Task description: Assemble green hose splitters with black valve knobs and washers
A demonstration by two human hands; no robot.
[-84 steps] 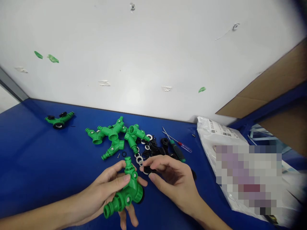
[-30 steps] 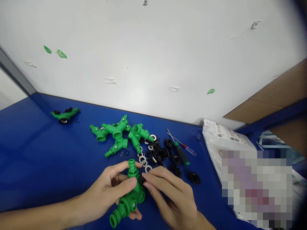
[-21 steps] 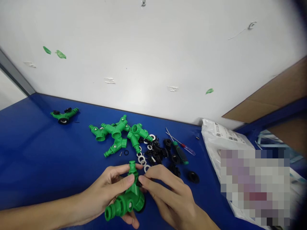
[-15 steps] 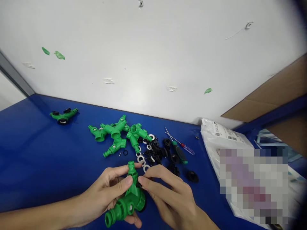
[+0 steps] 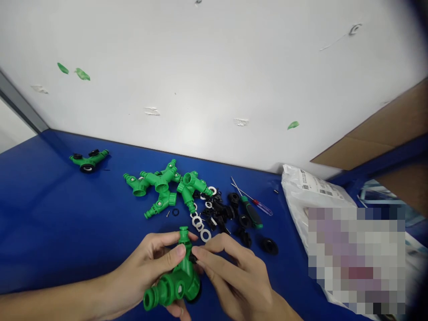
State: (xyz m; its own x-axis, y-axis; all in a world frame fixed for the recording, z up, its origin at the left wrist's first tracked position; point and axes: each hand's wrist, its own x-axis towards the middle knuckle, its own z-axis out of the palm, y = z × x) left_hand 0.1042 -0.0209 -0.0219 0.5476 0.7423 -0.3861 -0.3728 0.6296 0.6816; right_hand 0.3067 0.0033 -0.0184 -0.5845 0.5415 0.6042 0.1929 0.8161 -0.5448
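Left hand (image 5: 143,267) gripping green hose splitter (image 5: 177,285), right hand (image 5: 234,276) touching it

"What colour is the tabletop (image 5: 50,214)?"

"Deep blue, plain."

"And the hose splitter (image 5: 175,285)?"

"Bright green."

"The washers (image 5: 206,236)?"

"White, among black fittings (image 5: 219,211)."

"The screwdriver (image 5: 251,215)?"

"Its handle is green and black."

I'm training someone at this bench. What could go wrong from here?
The small black part pinched by the right hand might slip and vanish among the loose black fittings. The green hose connector in the left hand could get knocked against the white washers lying just beside it, scattering them.
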